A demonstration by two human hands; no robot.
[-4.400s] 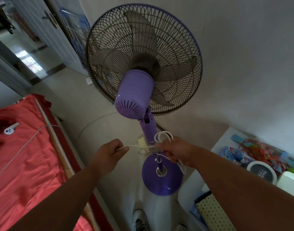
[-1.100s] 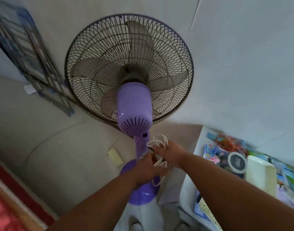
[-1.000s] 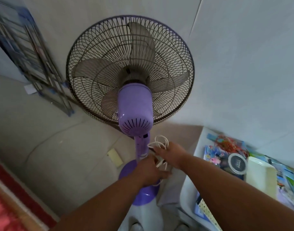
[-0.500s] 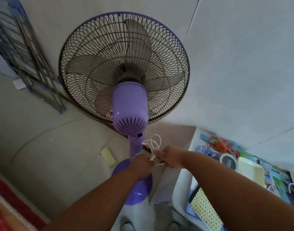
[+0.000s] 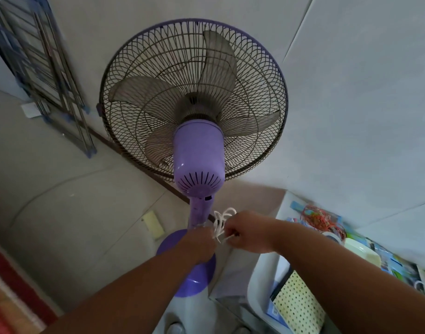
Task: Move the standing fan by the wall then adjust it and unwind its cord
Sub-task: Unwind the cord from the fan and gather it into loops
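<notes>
A purple standing fan (image 5: 198, 160) stands upright by the wall, its wire cage facing the wall and its round base (image 5: 199, 278) on the floor. A white cord (image 5: 221, 221) is bunched in small loops beside the purple pole. My left hand (image 5: 198, 244) is closed around the pole and the cord's near end. My right hand (image 5: 247, 233) pinches the looped cord just right of the pole. Both hands almost touch each other.
A white table (image 5: 264, 280) at the right holds a perforated board, coloured rubber bands, a tape roll and papers. A folded metal drying rack (image 5: 45, 75) leans on the wall at the left. A yellow pad (image 5: 154, 225) lies on the floor. A red bed edge (image 5: 11, 285) runs along the lower left.
My left hand, earlier out to the left pulling the cord, has come in to the pole next to my right hand. The bundle of loops has grown smaller.
</notes>
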